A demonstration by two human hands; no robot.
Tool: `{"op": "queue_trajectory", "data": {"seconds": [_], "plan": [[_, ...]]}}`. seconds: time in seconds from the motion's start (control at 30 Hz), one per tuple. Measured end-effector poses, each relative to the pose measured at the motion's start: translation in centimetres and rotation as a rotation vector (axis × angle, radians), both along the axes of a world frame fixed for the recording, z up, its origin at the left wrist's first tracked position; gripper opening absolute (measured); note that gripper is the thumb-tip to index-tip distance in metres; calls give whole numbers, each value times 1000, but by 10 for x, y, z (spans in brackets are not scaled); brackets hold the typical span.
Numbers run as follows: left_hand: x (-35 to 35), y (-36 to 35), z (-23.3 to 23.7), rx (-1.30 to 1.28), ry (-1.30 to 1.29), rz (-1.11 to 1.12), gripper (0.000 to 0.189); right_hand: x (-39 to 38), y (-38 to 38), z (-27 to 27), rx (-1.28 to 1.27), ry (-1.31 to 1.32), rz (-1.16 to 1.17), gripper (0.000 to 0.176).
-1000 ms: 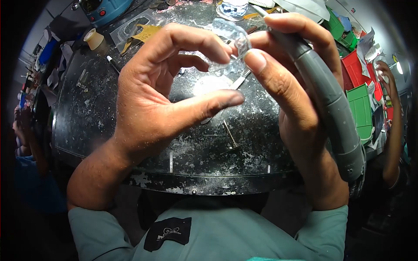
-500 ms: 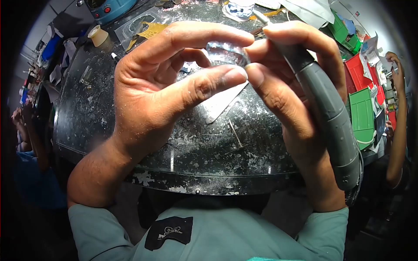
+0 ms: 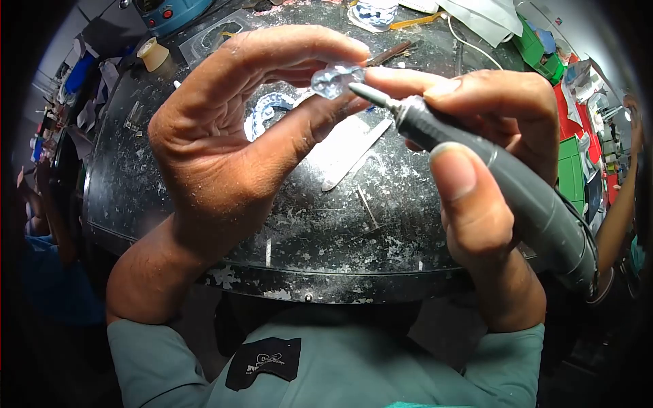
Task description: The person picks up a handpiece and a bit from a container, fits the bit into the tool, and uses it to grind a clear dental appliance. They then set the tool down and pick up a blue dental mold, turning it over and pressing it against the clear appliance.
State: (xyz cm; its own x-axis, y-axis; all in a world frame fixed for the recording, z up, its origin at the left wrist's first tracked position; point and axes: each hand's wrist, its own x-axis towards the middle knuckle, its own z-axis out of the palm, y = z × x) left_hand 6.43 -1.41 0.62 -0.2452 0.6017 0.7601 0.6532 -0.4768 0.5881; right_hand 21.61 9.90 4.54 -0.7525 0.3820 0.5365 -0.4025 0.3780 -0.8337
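In the upper middle of the frame, I hold a small clear plastic piece [image 3: 335, 78] up above the tabletop [image 3: 326, 238]. My left hand [image 3: 224, 143] pinches it between the tip of my first finger on top and my thumb below, and the other fingers curl open behind them. My right hand [image 3: 493, 149] is closed around a gray tool [image 3: 496, 180], held a bit like a fat pen, with my thumb pressed on its side. The tool runs from the lower right of the frame up to the middle, and its thin metal tip sits right at the lower right edge of the clear piece; it looks like it touches, but I cannot tell for sure. Under my hands the dark round tabletop is covered with white specks and dust. A flat metal strip [image 3: 354, 153] lies on it in the middle, with a thin pin [image 3: 368, 208] just below that. A white and blue curved thing [image 3: 266, 112] shows behind my left hand. A roll of tape [image 3: 153, 53] sits in the upper left, near a blue machine [image 3: 166, 10] at the top edge. Green and red bins [image 3: 570, 166] are stacked on the right side, and another person's arm [image 3: 615, 217] is beside them.
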Motion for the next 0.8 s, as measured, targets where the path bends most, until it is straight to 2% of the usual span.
{"op": "queue_trajectory", "data": {"seconds": [0.4, 0.47, 0.5, 0.57, 0.6, 0.67, 0.77, 0.8], "plan": [[2, -1, 2, -16, 16, 33, 32, -1, 25, -15, 54, 3, 61, 34], [4, -1, 2, -9, 6, 31, 32, -4, 20, -12, -34, 144, 206, 35], [5, -1, 1, 0, -5, 27, 32, -5, 24, -16, -34, 144, 206, 35], [6, -1, 1, 3, -12, 25, 32, -4, 33, -28, 122, 119, 12, 37], [6, -1, 1, 5, -21, 24, 31, -5, 31, -26, 121, 119, 11, 37], [6, -1, 2, 4, -8, 26, 31, -6, 25, -18, 21, 185, 175, 37], [5, -1, 3, 2, 12, 30, 31, -15, 51, -53, 40, 220, 118, 36], [5, -1, 3, 3, 20, 34, 30, -12, 45, -43, 39, 220, 118, 36]]}}
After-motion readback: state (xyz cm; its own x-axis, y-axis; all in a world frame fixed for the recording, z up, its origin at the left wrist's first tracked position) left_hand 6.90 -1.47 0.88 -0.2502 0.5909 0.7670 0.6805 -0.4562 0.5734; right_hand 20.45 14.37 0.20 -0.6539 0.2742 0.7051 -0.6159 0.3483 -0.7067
